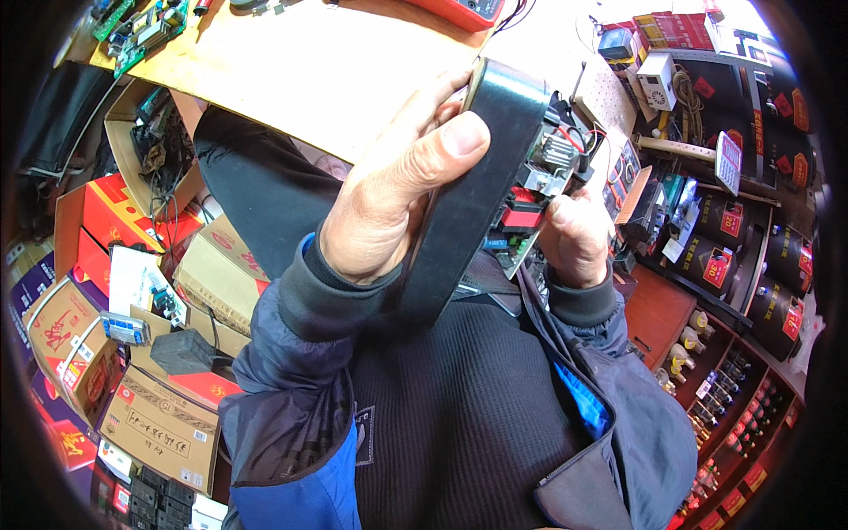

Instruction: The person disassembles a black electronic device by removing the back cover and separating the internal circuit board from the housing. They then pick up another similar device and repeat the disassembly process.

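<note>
In front of my chest I hold a black casing (484, 172) tilted on its edge, its top leaning away from me. My left hand (393, 181) is wrapped round its left side, with the thumb laid across the black face. On the right a circuit board (523, 237) shows, carrying a silver heatsink (554, 159), red parts and thin red and black wires. My right hand (579, 225) is closed at the board's right edge, thumb against it; the other fingers are mostly hidden behind. Whether board and casing are joined, I cannot tell.
A wooden table (291, 84) lies ahead, with a green circuit board (150, 40) at its far left and a red multimeter (459, 11) at its back edge. Cardboard boxes (163, 424) are stacked at left. On the right stand a shelf of small parts (720, 406) and black cable reels (707, 265).
</note>
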The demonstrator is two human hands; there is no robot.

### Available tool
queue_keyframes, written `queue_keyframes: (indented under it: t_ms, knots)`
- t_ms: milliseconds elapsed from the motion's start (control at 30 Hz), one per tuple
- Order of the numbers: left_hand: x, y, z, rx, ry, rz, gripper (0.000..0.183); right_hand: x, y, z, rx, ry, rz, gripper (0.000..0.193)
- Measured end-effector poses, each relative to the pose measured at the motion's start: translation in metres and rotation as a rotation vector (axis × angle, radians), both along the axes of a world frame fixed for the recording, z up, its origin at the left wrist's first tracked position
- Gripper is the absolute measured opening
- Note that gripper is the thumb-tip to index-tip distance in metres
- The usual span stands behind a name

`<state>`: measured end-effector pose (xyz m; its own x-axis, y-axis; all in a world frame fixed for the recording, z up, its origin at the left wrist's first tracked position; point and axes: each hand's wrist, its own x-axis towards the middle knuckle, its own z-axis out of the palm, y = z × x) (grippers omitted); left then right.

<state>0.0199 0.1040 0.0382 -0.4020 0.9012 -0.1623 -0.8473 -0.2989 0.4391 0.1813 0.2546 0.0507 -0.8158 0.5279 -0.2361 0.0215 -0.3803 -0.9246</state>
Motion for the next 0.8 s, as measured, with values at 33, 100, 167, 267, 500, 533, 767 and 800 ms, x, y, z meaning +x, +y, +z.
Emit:
queue_keyframes:
  t_ms: [33, 100, 167, 267, 500, 533, 767, 800]
  knots:
    - [0.001, 0.000, -0.001, 0.013, -0.010, 0.016, 0.080, 0.001, 0.001, 0.000, 0.013, 0.003, 0.001, 0.064]
    - [0.001, -0.003, -0.003, 0.006, -0.021, 0.043, 0.075, 0.002, 0.002, -0.001, 0.019, -0.013, 0.015, 0.074]
    - [0.000, -0.006, -0.008, -0.003, -0.077, 0.067, 0.067, 0.002, 0.005, -0.002, -0.003, -0.039, 0.041, 0.090]
    - [-0.008, -0.008, -0.020, 0.064, -0.257, 0.139, 0.053, 0.001, 0.009, -0.003, -0.025, -0.043, 0.067, 0.101]
    - [-0.018, -0.015, -0.035, 0.103, -0.209, 0.385, 0.052, -0.005, 0.006, 0.006, -0.017, 0.010, 0.091, 0.122]
    - [-0.018, -0.015, -0.035, 0.068, -0.175, 0.447, 0.052, -0.006, 0.004, 0.008, 0.062, 0.014, 0.108, 0.126]
    - [-0.042, -0.029, -0.043, 0.045, -0.023, 0.705, 0.057, -0.016, -0.011, 0.014, 0.294, 0.250, 0.011, 0.113]
    - [-0.048, -0.032, -0.046, 0.052, 0.021, 0.733, 0.060, -0.016, -0.011, 0.015, 0.343, 0.255, 0.018, 0.114]
